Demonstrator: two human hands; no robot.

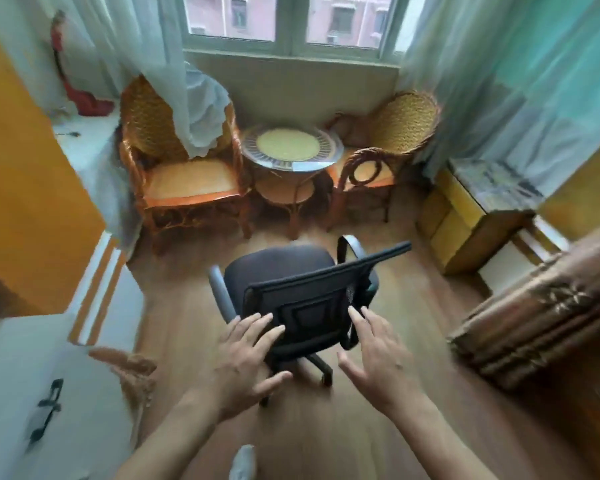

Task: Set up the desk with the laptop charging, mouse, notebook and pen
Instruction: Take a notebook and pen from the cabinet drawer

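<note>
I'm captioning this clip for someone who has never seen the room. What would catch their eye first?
First, the black mesh-backed office chair on the wooden floor at centre, with the left hand and right hand open, reaching toward its backrest. Behind it, two woven rattan armchairs flank a small round glass-topped table under the window.

text: none legible | labels: none | brands: none | numbers: none | signs: none
</note>
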